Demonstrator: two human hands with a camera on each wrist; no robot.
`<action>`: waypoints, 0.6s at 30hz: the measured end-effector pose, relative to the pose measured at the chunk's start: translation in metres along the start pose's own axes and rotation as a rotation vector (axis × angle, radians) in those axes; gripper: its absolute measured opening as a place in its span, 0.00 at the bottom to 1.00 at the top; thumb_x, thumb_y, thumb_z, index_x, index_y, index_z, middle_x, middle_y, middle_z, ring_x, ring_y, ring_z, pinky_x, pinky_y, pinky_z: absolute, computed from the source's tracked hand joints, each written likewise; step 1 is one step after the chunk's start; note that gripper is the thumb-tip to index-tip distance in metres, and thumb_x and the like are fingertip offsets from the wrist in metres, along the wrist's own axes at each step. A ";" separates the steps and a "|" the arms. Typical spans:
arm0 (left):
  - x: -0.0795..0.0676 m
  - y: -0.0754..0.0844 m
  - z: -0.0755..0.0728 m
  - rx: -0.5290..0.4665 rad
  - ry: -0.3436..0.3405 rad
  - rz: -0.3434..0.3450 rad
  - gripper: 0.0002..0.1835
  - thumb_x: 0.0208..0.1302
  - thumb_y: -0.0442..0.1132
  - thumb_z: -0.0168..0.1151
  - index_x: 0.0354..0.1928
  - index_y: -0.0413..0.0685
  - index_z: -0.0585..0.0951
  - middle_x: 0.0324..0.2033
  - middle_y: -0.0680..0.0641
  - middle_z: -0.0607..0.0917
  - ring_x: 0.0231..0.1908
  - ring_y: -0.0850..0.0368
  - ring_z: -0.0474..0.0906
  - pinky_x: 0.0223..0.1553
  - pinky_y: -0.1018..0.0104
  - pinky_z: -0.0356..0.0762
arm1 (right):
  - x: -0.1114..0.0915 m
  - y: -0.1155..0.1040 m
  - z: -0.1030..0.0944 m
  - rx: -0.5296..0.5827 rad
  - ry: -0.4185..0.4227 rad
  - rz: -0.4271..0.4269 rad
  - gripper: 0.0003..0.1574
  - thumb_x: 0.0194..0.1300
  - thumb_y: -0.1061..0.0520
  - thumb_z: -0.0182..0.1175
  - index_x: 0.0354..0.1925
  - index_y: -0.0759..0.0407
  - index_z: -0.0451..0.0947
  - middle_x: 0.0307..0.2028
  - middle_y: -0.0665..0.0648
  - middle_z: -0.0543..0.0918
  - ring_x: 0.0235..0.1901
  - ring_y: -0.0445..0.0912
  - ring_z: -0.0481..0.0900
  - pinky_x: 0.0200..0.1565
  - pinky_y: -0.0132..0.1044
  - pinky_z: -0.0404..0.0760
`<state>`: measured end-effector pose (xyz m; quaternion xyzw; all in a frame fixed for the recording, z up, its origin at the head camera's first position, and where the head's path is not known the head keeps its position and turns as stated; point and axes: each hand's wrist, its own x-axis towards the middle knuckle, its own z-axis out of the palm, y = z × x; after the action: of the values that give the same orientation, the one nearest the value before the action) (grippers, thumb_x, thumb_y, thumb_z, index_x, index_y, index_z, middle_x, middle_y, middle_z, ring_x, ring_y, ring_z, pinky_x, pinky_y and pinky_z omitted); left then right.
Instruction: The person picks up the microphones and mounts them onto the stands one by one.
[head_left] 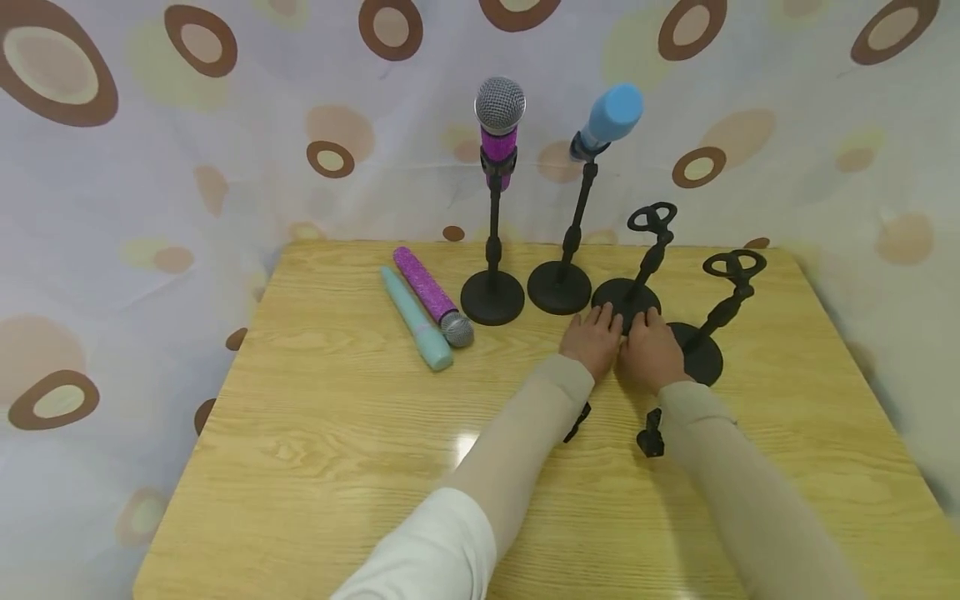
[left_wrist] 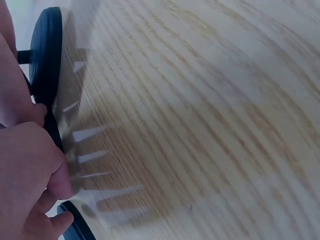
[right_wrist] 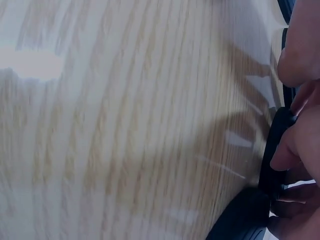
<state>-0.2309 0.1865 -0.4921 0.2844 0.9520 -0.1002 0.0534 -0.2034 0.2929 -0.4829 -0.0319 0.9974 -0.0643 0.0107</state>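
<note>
Both hands are at the round black base of the third microphone stand (head_left: 618, 292), whose holder has no microphone in it. My left hand (head_left: 592, 343) holds the near left of the rim, and my right hand (head_left: 651, 353) grips the near right. Close up in the right wrist view, curled fingers (right_wrist: 286, 155) meet the dark edge of the base. Just right of my right hand stands a fourth microphone stand (head_left: 701, 358), also without a microphone. Left of them, one stand (head_left: 492, 297) bears a purple microphone (head_left: 499, 117) and another (head_left: 559, 287) a blue one (head_left: 615, 112).
A glittery purple microphone (head_left: 424, 285) and a pale turquoise microphone (head_left: 417, 321) lie side by side on the wooden table (head_left: 315, 467), left of the stands. Behind the table's far edge hangs a patterned cloth (head_left: 420, 200). Small black wrist devices (head_left: 651, 435) show beneath the forearms.
</note>
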 end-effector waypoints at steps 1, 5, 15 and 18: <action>-0.001 -0.001 0.000 -0.001 -0.011 -0.001 0.28 0.68 0.52 0.38 0.69 0.62 0.49 0.69 0.54 0.49 0.68 0.60 0.48 0.64 0.61 0.58 | -0.001 -0.002 0.001 0.001 0.001 0.001 0.33 0.65 0.57 0.45 0.56 0.86 0.56 0.58 0.82 0.57 0.59 0.71 0.56 0.57 0.60 0.61; -0.006 -0.002 0.001 0.009 -0.015 0.007 0.28 0.69 0.51 0.36 0.69 0.61 0.48 0.69 0.53 0.49 0.68 0.58 0.49 0.64 0.62 0.58 | -0.004 -0.004 0.006 -0.015 0.015 -0.001 0.34 0.65 0.56 0.46 0.57 0.86 0.55 0.59 0.82 0.56 0.59 0.71 0.55 0.57 0.60 0.61; -0.025 -0.004 0.011 0.016 0.081 0.065 0.26 0.70 0.51 0.36 0.67 0.56 0.55 0.67 0.50 0.56 0.65 0.57 0.56 0.61 0.62 0.63 | -0.021 -0.015 0.017 -0.095 0.083 -0.020 0.36 0.61 0.55 0.53 0.54 0.86 0.59 0.56 0.81 0.62 0.59 0.69 0.58 0.57 0.58 0.62; -0.035 -0.008 0.014 0.010 0.120 0.067 0.25 0.69 0.52 0.37 0.66 0.55 0.58 0.66 0.50 0.59 0.65 0.57 0.58 0.60 0.62 0.65 | -0.026 -0.022 0.019 -0.064 0.127 -0.024 0.33 0.60 0.57 0.53 0.53 0.85 0.61 0.55 0.81 0.63 0.58 0.69 0.60 0.57 0.58 0.63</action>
<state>-0.2058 0.1583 -0.4993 0.3220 0.9428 -0.0860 -0.0019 -0.1752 0.2707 -0.4987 -0.0400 0.9971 -0.0343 -0.0543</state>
